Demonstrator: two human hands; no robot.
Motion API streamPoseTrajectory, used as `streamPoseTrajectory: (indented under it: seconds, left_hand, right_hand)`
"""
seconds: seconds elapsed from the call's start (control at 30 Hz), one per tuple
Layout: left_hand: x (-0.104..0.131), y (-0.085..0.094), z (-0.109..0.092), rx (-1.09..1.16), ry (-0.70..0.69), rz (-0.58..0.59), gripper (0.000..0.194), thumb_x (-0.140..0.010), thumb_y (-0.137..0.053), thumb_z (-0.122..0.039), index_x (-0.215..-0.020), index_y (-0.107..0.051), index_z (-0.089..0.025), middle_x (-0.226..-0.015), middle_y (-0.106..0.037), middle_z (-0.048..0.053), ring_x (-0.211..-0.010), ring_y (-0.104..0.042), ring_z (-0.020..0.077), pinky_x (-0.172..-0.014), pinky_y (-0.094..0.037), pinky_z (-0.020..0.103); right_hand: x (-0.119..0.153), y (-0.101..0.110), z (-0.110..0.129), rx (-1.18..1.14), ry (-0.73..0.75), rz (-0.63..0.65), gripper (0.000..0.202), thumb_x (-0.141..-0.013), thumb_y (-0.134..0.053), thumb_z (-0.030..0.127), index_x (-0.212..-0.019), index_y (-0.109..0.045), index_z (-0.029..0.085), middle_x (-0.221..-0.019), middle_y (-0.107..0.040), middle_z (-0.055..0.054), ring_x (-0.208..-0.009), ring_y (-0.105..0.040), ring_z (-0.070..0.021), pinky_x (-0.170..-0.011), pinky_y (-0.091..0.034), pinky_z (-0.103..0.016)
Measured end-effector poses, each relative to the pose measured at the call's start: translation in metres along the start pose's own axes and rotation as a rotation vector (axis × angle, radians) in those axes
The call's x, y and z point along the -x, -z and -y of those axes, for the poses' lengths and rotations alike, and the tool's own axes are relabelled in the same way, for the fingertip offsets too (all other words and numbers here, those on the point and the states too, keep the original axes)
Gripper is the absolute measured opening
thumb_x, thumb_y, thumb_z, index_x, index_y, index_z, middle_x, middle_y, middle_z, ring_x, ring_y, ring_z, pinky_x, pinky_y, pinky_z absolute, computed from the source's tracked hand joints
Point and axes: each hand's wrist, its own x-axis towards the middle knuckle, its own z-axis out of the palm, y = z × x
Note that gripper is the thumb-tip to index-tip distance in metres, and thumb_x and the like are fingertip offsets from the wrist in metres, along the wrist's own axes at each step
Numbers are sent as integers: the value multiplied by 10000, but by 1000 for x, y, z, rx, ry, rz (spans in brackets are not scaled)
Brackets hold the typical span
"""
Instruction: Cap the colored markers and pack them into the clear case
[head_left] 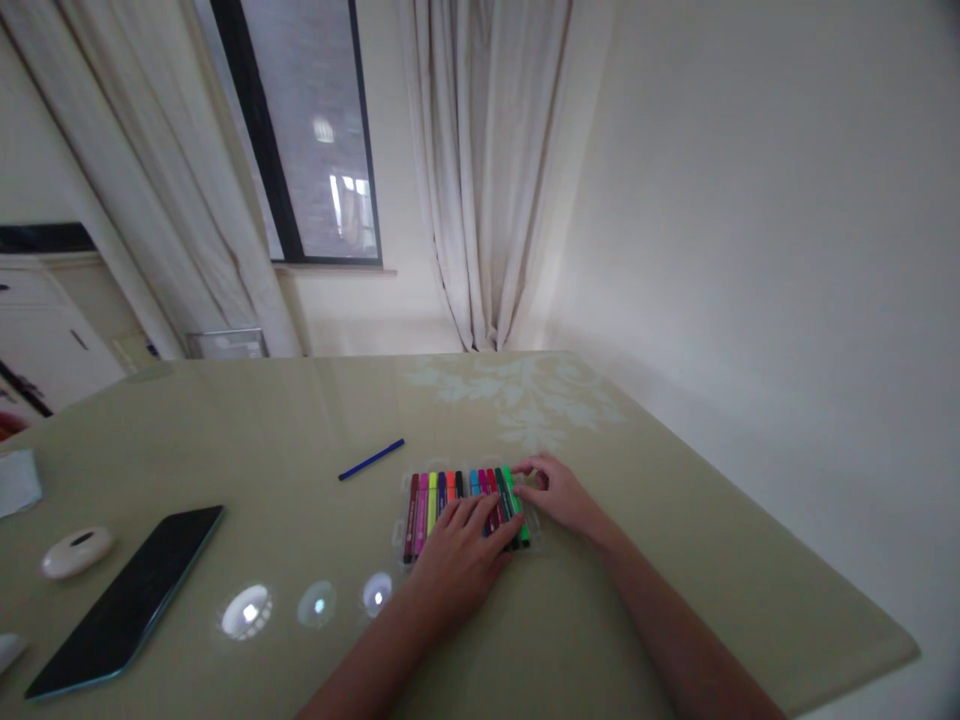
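Observation:
A clear plastic case lies open on the table, filled with a row of felt-tip markers in many colours, among them a yellow marker and a bright green marker at the right end. My left hand rests palm down across the lower part of the row, fingers stretched out, covering several markers. Beside the right end is my right hand, its thumb and forefinger apart, with the tips at the bright green marker's upper part. A single blue marker lies loose beyond the case, to the left.
A dark tablet lies on the glossy table at left, near a white oval object and a pale folded item. Lamp reflections show on the surface. A wall borders the right side; curtains hang behind.

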Motion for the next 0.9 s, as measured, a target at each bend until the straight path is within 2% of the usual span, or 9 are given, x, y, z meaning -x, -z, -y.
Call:
streamPoseTrajectory:
  seconds: [0.13, 0.27, 0.37, 0.5, 0.57, 0.67, 0.73, 0.83, 0.9]
  left_hand:
    - [0, 0, -1, 18, 9, -23, 492, -1007, -557, -416, -1490, -484, -358, -1491, -538, 91, -1335, -508, 307, -1095, -432, 519]
    - [-1, 3, -6, 46, 39, -17, 446, -1006, -535, -438, -1442, -537, -342, -1480, -545, 93, -1343, -497, 315, -1101, -422, 536]
    - [-1, 3, -9, 63, 44, -8, 456, -1000, -537, -465, -1440, -539, -347, -1479, -550, 91, -1347, -499, 323, -1106, -416, 550]
    - [-3, 7, 7, 120, 26, -24, 530, -992, -548, -511, -1486, -494, -326, -1468, -578, 84, -1306, -550, 293, -1092, -443, 496]
    - [-2, 14, 29, 145, 141, -74, 472, -1031, -483, -457, -1473, -514, -292, -1404, -631, 80, -1252, -589, 264, -1069, -463, 455]
    - [7, 27, 71, 67, 524, -212, 399, -1061, -345, -288, -1295, -658, -209, -1289, -681, 107, -1186, -611, 259, -1033, -471, 431]
    - [18, 33, 97, -71, 756, -229, 421, -1031, -333, -225, -1289, -660, -165, -1282, -668, 142, -1160, -599, 302, -1002, -469, 476]
    - [35, 34, 122, -201, 978, -200, 470, -1006, -412, -321, -1414, -573, -156, -1404, -578, 176, -1233, -518, 391, -962, -455, 553]
    - [42, 32, 129, -178, 1056, -173, 451, -999, -430, -387, -1364, -614, -197, -1422, -559, 167, -1243, -496, 410, -943, -452, 565]
  right_hand:
    - [2, -2, -2, 12, 26, 19, 340, -809, -759, 302, -1136, -759, 208, -939, -627, -41, -694, -509, -146, -673, -472, -291]
    - [3, -3, 1, 7, 37, 51, 235, -839, -733, 308, -1047, -788, 216, -933, -591, -41, -703, -530, -149, -675, -479, -293]
    - [5, -3, 3, 3, 32, 41, 241, -851, -721, 317, -1062, -787, 220, -959, -595, -48, -725, -550, -157, -696, -489, -302]
    - [6, -1, 5, -16, 22, 24, 264, -884, -697, 392, -1065, -779, 218, -961, -625, -57, -755, -583, -171, -725, -502, -314]
    - [7, -1, 6, -28, 7, 14, 286, -906, -672, 427, -1068, -774, 214, -969, -643, -62, -761, -593, -171, -727, -505, -311]
    - [7, -2, 6, -31, 10, -1, 287, -910, -663, 430, -1057, -772, 208, -985, -658, -71, -764, -599, -167, -731, -507, -308]
    - [7, -4, 5, -32, 23, -12, 281, -905, -671, 422, -1052, -774, 206, -982, -659, -76, -768, -605, -171, -732, -510, -314]
    - [7, -5, 5, -43, 24, -31, 297, -904, -675, 446, -1046, -780, 208, -960, -659, -76, -774, -615, -180, -729, -512, -321]
    - [7, -5, 5, -58, 12, -47, 320, -902, -674, 478, -1043, -779, 211, -953, -665, -74, -766, -616, -179, -721, -513, -319]
